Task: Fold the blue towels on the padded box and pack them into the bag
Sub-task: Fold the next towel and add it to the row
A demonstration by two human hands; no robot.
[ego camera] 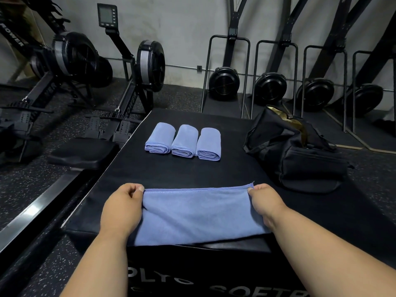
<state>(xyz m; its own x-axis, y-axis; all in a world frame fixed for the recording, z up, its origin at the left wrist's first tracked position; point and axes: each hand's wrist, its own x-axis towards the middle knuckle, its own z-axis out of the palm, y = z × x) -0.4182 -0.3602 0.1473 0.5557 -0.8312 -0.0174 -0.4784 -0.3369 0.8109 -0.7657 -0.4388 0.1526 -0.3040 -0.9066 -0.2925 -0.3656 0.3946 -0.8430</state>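
A blue towel (197,215) lies flat on the near part of the black padded box (214,170), folded into a wide band. My left hand (122,209) pinches its far left corner and my right hand (267,202) pinches its far right corner. Three folded blue towels (183,142) sit side by side further back on the box. A black bag (300,153) stands on the box's right side, its top open and a tan lining showing.
Rowing machines (120,82) stand on the speckled floor to the left, one seat (83,153) close to the box's left edge. Ski machines with black flywheels (270,86) line the back wall behind the bag.
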